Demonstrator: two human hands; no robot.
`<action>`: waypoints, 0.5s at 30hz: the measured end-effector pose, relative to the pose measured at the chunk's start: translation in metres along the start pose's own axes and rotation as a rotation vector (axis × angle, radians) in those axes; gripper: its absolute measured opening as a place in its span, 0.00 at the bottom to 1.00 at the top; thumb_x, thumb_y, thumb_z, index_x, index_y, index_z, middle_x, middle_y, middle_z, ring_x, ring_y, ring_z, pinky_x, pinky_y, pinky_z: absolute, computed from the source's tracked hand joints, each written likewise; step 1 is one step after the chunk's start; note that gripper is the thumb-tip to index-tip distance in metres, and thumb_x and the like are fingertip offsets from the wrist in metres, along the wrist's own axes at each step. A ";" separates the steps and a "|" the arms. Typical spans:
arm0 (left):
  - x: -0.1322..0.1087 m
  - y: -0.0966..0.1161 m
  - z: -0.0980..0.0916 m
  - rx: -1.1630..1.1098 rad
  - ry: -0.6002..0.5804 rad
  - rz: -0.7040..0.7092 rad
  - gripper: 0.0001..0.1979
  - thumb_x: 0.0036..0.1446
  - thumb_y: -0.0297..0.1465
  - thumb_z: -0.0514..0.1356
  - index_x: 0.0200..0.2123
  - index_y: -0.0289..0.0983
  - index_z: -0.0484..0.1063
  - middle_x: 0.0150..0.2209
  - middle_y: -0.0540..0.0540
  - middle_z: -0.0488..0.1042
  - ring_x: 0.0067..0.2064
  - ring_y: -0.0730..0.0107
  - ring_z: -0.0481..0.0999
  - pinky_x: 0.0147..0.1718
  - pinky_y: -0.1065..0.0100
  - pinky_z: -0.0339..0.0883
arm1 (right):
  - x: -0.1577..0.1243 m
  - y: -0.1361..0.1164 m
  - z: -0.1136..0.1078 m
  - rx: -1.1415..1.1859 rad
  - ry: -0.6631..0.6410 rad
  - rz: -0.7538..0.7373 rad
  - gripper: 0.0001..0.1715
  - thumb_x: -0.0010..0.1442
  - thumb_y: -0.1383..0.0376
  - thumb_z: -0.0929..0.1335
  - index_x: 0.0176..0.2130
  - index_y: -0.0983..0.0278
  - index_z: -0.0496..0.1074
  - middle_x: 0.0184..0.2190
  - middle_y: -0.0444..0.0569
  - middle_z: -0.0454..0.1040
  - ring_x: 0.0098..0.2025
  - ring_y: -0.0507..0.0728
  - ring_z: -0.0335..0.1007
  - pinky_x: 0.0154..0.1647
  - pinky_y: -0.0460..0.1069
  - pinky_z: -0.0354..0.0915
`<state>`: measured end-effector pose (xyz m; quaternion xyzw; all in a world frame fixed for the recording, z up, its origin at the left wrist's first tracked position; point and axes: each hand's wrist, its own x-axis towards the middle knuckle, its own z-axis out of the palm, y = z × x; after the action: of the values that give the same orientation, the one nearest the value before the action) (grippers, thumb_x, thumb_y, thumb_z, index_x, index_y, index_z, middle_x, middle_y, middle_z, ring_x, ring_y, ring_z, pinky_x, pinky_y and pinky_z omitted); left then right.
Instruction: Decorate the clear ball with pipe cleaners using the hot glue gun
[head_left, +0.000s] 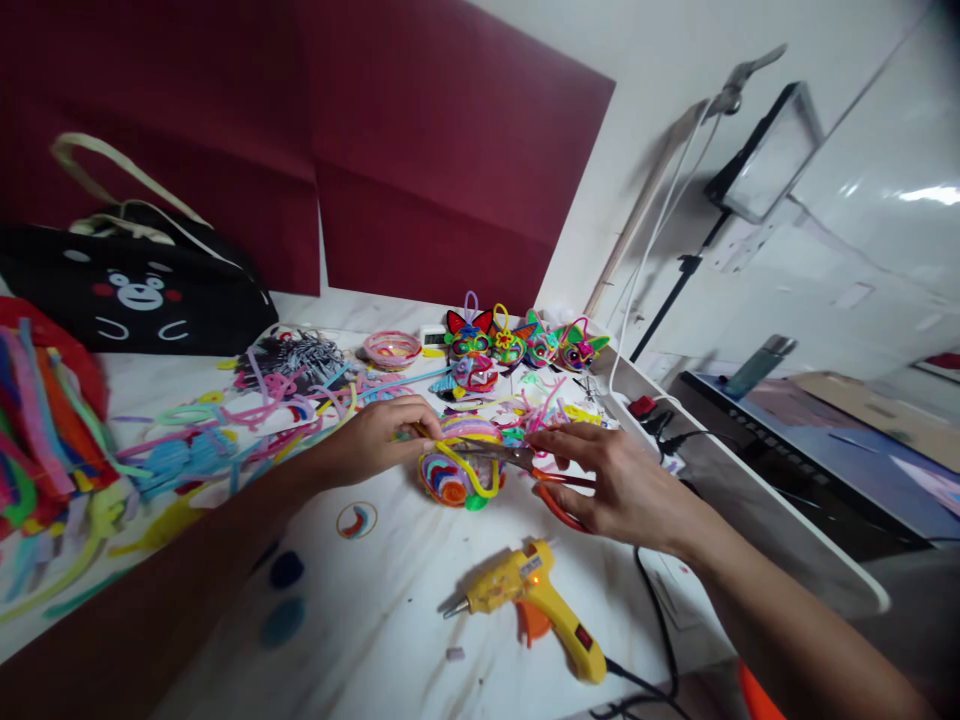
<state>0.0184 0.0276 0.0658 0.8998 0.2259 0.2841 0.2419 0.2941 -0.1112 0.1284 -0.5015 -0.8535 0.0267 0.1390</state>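
Observation:
In the middle of the table, my left hand (409, 432) pinches one end of a yellow pipe cleaner (491, 478), which loops down over a round, multicoloured pipe-cleaner piece (454, 480). My right hand (600, 480) has its fingers in the orange handles of a pair of scissors (517, 458). The scissor blades point left and reach close to the yellow pipe cleaner near my left fingertips; whether they touch it I cannot tell. Below my hands lies a yellow glue gun (529, 590) with a small orange light lit, its nozzle toward the left.
Loose pipe cleaners (195, 455) cover the table's left side, beside a black bag (139, 290). Several finished animal-face ornaments (469, 340) stand at the back near a pink woven bowl (391, 348). The glue gun's black cord (649, 600) runs along the right edge.

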 end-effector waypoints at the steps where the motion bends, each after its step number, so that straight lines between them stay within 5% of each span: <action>1: 0.000 0.000 0.000 -0.003 0.001 0.003 0.07 0.59 0.33 0.57 0.34 0.38 0.74 0.37 0.47 0.77 0.40 0.68 0.76 0.41 0.70 0.68 | 0.004 -0.001 0.001 -0.024 -0.002 -0.001 0.20 0.63 0.63 0.66 0.54 0.65 0.72 0.46 0.55 0.76 0.45 0.59 0.73 0.45 0.51 0.68; 15: 0.001 0.004 0.000 0.019 0.016 0.025 0.07 0.59 0.33 0.57 0.33 0.38 0.74 0.36 0.47 0.77 0.39 0.67 0.76 0.41 0.69 0.68 | 0.032 -0.016 -0.003 -0.265 -0.189 0.053 0.18 0.63 0.63 0.65 0.51 0.64 0.74 0.44 0.53 0.79 0.45 0.61 0.75 0.44 0.51 0.65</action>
<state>0.0201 0.0247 0.0687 0.9026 0.2194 0.2919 0.2280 0.2671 -0.0918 0.1412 -0.5332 -0.8452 -0.0351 -0.0101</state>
